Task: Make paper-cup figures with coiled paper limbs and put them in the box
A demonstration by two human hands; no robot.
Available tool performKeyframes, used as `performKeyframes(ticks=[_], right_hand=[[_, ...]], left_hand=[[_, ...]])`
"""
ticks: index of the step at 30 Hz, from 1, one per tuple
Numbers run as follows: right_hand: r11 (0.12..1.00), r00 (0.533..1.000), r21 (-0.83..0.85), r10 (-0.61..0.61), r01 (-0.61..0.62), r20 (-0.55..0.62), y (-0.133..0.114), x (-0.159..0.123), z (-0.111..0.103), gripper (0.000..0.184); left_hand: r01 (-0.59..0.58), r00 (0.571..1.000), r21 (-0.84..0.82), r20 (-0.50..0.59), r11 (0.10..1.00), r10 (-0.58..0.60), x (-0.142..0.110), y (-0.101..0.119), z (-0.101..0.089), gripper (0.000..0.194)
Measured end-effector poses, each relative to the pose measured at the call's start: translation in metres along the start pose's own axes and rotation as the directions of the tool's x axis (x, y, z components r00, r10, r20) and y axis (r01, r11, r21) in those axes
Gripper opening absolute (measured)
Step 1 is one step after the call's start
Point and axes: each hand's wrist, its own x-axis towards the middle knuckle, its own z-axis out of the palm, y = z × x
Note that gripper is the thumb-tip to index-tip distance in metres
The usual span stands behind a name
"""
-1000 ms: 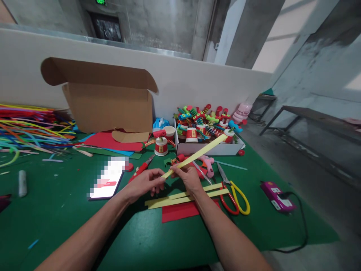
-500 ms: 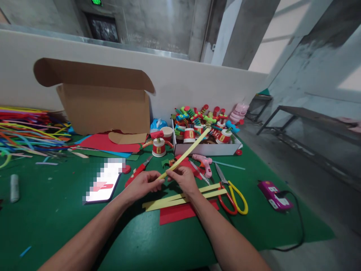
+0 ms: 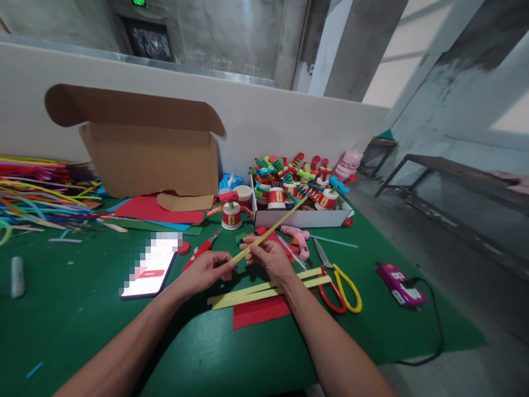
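Note:
A pale yellow paper strip (image 3: 281, 221) slants up and away over the table, held by both hands. My left hand (image 3: 209, 270) pinches its near end between thumb and finger. A little farther along, my right hand (image 3: 268, 258) has its thumb and fingers closed on the same strip. Beneath the right wrist lie more yellow strips (image 3: 243, 296), partly across red paper (image 3: 258, 315). Scissors (image 3: 334, 278) with one red and one yellow handle lie right of the right hand. Beyond the left hand is a red utility knife (image 3: 201, 251).
A white box (image 3: 303, 219) of paper-cup figures stands at the back, with one cup figure (image 3: 231, 215) beside it. A pink glue gun (image 3: 298, 237), a phone (image 3: 151, 270), a purple power strip (image 3: 400, 286) and coloured strips (image 3: 41, 193) lie around the green table.
My right hand has shifted slightly along the strip, its fingers now spread more beyond it. The strip has turned to look narrower, and its far end has dipped a little.

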Motion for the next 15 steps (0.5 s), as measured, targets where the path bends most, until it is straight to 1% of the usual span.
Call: performKeyframes(ticks=[2, 4, 8, 15], right_hand=[[1.000, 1.000, -0.012, 0.006, -0.006, 0.020, 0.0032, -0.0002, 0.0021, 0.038], [1.000, 0.999, -0.028, 0.015, -0.014, 0.048, 0.0065, -0.0010, 0.0051, 0.038], [0.998, 0.997, -0.059, 0.020, -0.015, 0.077, 0.0090, -0.0021, 0.0081, 0.039], [0.999, 0.998, -0.040, -0.008, 0.006, -0.056, 0.0021, 0.0000, 0.0010, 0.036]], left_hand=[[-0.030, 0.999, 0.078, -0.038, 0.997, 0.033, 0.0001, -0.0004, 0.0020, 0.049], [-0.057, 0.996, 0.122, -0.059, 0.991, 0.065, 0.0002, -0.0018, 0.0033, 0.049], [-0.100, 0.993, 0.152, -0.047, 0.983, 0.108, 0.0002, -0.0049, 0.0017, 0.047], [-0.075, 0.996, 0.169, -0.035, 0.983, 0.082, 0.0000, -0.0048, -0.0023, 0.042]])
